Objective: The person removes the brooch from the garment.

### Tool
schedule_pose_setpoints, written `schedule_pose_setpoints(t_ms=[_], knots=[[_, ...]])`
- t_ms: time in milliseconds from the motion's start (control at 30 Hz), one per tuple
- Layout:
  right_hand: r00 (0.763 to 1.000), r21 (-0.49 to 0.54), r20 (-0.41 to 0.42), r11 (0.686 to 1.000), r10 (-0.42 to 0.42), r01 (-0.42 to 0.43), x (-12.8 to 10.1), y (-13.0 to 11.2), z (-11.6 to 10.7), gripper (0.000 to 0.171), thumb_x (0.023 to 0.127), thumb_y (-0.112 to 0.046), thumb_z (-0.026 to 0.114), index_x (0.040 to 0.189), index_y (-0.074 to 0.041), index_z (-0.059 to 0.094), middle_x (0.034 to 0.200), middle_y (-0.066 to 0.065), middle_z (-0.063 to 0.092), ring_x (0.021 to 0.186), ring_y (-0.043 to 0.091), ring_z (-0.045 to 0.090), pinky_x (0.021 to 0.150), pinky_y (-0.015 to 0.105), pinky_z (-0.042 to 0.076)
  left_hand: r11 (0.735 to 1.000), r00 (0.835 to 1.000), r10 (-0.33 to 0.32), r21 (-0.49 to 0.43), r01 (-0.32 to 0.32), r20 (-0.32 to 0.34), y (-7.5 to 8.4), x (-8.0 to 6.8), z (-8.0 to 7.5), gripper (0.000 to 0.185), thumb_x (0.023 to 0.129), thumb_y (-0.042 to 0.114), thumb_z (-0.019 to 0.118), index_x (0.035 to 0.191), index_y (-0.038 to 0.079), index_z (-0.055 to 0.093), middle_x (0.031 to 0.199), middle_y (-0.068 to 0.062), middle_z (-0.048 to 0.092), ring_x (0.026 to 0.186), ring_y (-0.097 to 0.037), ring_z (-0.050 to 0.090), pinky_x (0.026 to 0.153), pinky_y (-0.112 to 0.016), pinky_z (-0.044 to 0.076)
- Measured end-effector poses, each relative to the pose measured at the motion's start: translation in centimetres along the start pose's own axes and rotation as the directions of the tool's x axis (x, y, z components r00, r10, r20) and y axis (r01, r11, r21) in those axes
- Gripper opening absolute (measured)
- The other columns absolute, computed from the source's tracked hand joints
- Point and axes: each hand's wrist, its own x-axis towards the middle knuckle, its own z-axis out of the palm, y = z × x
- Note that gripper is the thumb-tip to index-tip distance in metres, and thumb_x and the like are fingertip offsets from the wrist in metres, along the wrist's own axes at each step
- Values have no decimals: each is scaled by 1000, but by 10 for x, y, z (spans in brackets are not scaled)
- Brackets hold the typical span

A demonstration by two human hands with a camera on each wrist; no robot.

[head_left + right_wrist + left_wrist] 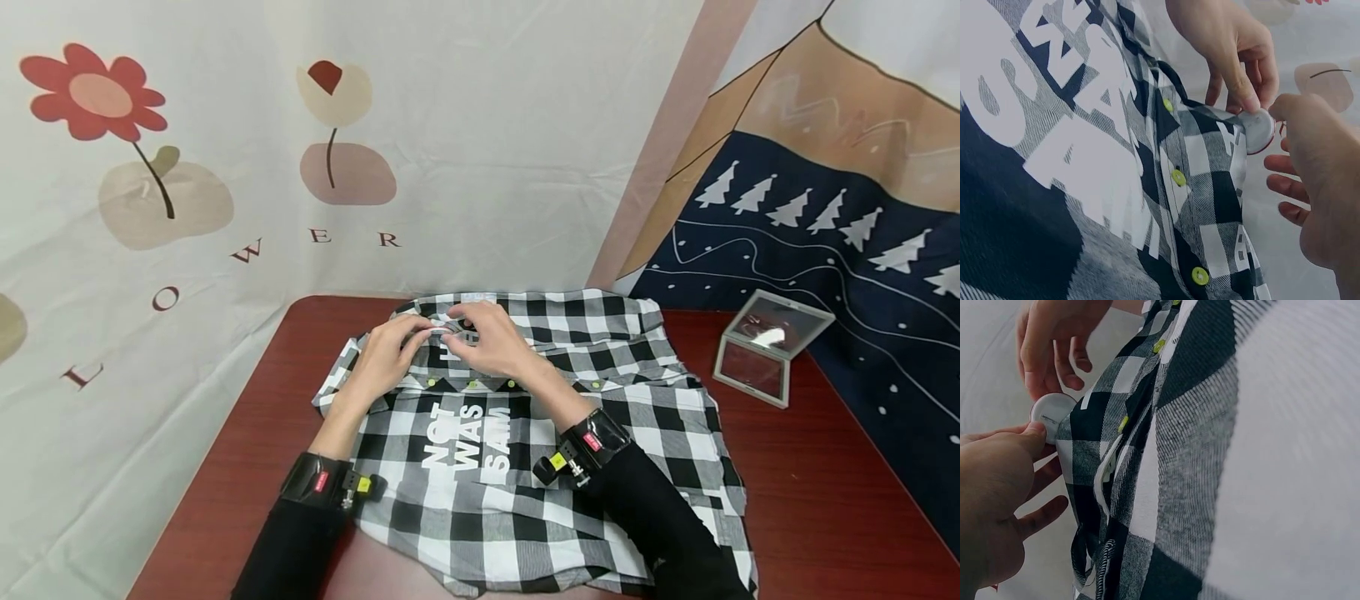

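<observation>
A black-and-white checked shirt point(540, 517) with white lettering and yellow-green buttons point(1178, 177) lies spread on the table. At its far part, my left hand point(384, 354) pinches a round white disc point(1054, 412) with a thin red rim, thumb on its flat face. The disc sits right at the edge of a raised fold of cloth. My right hand point(491, 340) comes from the other side, a fingertip at the disc's edge and its other fingers loosely bent and apart. In the right wrist view the disc point(1259, 131) overlaps the shirt's fabric.
A hinged square case point(772, 350), unfolded, rests on the red-brown table point(817, 475) to the right of the shirt. Behind hang a pale flower-print cloth point(480, 167) and a dark blue cloth with white trees point(787, 208).
</observation>
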Motion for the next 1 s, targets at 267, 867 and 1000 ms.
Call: schedule_pose_setpoints(t_ms=[267, 867, 1000], knots=[[984, -161, -103, 979, -145, 128, -2, -4, 4, 21, 107, -22, 78, 121, -7, 83, 105, 5, 86, 100, 26, 76, 96, 49, 57, 1000, 1000, -4, 8, 4, 6, 0, -2, 1, 18, 114, 16, 69, 126, 8, 79, 119, -12, 80, 89, -24, 70, 80, -43, 57], [981, -228, -77, 961, -179, 157, 1, -6, 6, 12, 108, -21, 79, 113, -13, 87, 102, 1, 87, 90, 21, 72, 83, 41, 53, 999, 1000, 22, 27, -22, -7, 0, 0, 1, 16, 113, 13, 69, 123, 7, 80, 116, -12, 81, 91, -26, 74, 78, -43, 59], [980, -219, -76, 962, -185, 165, 1, -5, 7, 12, 108, -19, 79, 114, -12, 86, 102, 2, 86, 89, 21, 73, 80, 40, 54, 999, 1000, 27, 35, -27, -8, 1, 0, 0, 16, 113, 13, 69, 122, 7, 80, 116, -13, 81, 91, -26, 74, 78, -43, 59]])
